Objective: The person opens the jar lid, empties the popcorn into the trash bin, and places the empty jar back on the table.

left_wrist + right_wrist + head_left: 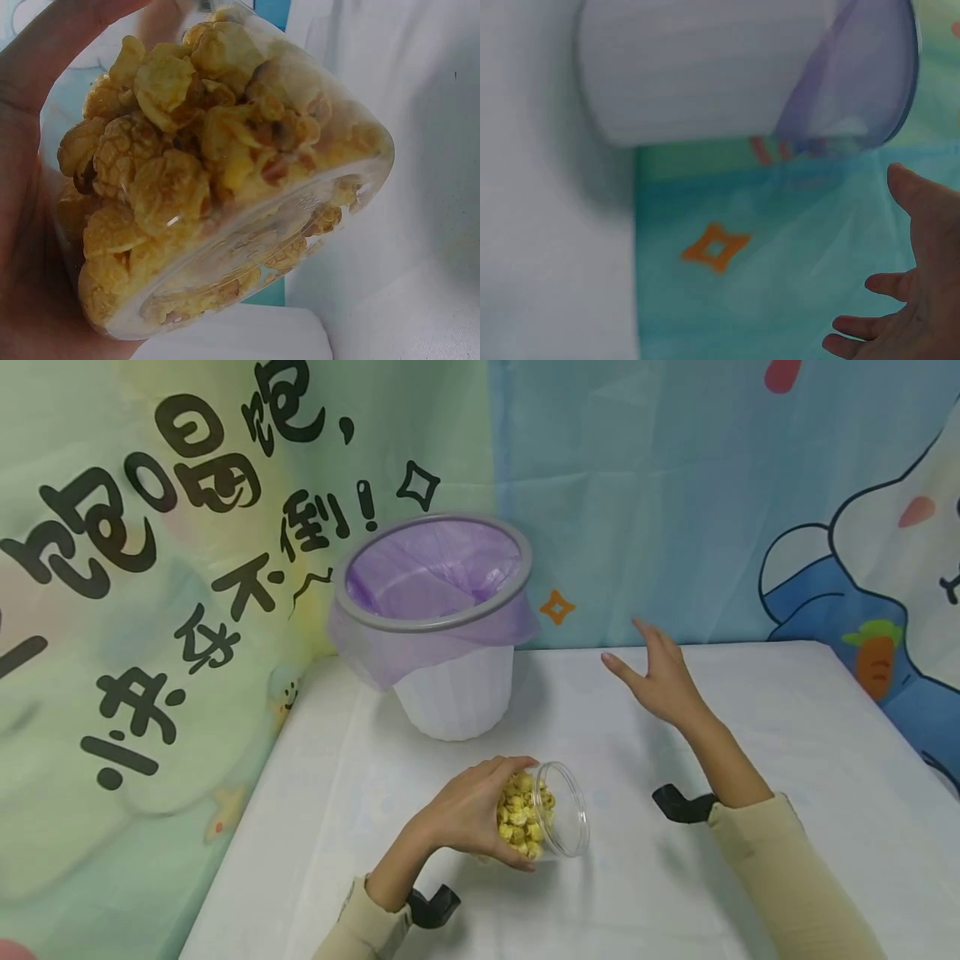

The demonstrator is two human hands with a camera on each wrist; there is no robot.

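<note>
My left hand (472,810) grips a clear plastic jar (562,810) around its side, thumb on the near side and fingers over the top. The jar lies tipped sideways, its uncovered mouth facing right. Yellow popcorn (522,818) fills its lower part; the left wrist view shows the popcorn (165,157) through the wall and the jar's round base (247,255). My right hand (660,681) is raised over the table at the right, fingers spread and holding nothing. In the right wrist view this hand (922,262) is beside the rim of the trash bin (705,75).
The white trash bin (457,693) with a grey rim and purple liner bag (442,568) stands at the back, left of centre, beyond the jar. A white cloth covers the table (675,893). Printed curtains (637,510) rise behind and at the left.
</note>
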